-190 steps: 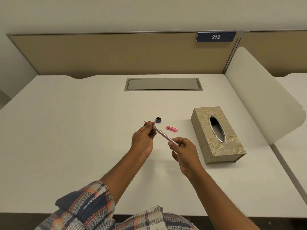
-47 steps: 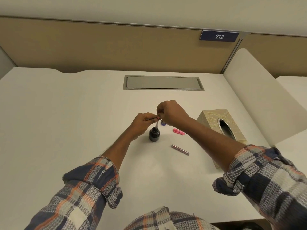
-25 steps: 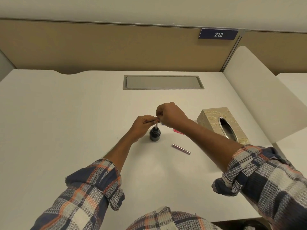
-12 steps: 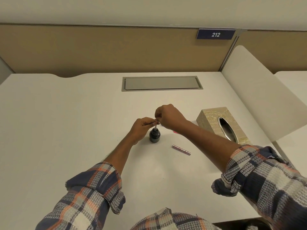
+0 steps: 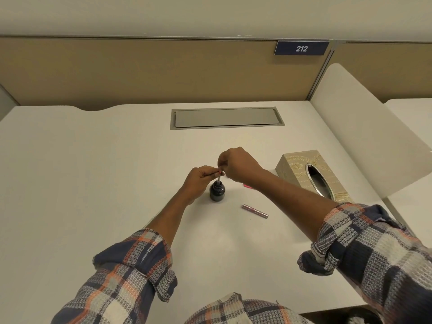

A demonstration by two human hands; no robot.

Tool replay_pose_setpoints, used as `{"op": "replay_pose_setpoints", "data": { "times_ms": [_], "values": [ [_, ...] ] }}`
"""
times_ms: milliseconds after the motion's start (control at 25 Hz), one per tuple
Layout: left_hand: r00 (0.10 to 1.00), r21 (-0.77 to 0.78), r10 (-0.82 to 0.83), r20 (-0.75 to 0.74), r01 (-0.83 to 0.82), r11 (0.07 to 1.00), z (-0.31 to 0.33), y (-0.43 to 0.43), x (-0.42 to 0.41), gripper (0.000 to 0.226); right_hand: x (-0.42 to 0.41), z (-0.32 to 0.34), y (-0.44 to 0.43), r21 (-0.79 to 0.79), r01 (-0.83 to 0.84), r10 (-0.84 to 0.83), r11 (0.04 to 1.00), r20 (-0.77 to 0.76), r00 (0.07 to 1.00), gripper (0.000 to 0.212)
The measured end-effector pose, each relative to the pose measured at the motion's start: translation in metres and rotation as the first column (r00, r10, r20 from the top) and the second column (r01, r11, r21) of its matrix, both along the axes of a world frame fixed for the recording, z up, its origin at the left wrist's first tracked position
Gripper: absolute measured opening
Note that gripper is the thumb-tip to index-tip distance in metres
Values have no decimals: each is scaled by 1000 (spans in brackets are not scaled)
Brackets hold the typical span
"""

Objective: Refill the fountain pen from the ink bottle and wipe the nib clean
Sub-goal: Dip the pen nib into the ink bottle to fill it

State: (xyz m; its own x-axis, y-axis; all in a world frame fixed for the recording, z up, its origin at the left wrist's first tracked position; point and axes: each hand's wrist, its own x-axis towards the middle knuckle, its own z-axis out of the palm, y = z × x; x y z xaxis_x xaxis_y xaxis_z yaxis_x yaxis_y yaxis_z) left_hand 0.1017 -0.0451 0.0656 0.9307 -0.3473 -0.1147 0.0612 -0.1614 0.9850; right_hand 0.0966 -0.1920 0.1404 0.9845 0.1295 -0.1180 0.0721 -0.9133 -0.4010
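A small dark ink bottle [image 5: 217, 191] stands open at the middle of the white desk [image 5: 93, 174]. The pen's front section with its converter [image 5: 218, 178] stands upright, its lower end dipped into the bottle's mouth. My left hand [image 5: 201, 181] pinches it from the left and my right hand [image 5: 236, 164] grips its top end from above. The nib is hidden inside the bottle. The pen's pink barrel [image 5: 255, 210] lies loose on the desk, right of the bottle. A pink pen cap [image 5: 248, 186] peeks out from behind my right forearm.
A beige tissue box [image 5: 301, 171] with an oval slot stands to the right, close to my right forearm. A grey cable hatch [image 5: 226, 118] is set into the desk farther back. A white divider panel [image 5: 364, 136] rises at the right edge.
Since the oldest frame, the pen was taken apart, the barrel laid down and the section lowered into the bottle. Over the last second both hands stay put at the bottle.
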Motion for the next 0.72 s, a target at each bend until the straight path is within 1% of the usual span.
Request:
{"op": "replay_pose_setpoints", "data": {
  "times_ms": [520, 640, 720],
  "values": [
    [1000, 16, 30, -6, -30, 999, -5, -1, 3, 19, 1, -5, 2, -37, -10, 11, 999, 35, 999, 17],
    [999, 21, 38, 2, -38, 999, -6, -1, 3, 19, -1, -5, 3, -72, 1, 3, 997, 48, 999, 16],
    [999, 19, 36, 6, -37, 999, -6, -1, 2, 20, -3, -5, 4, -84, 11, -6, 996, 58, 998, 19]
  ]
}}
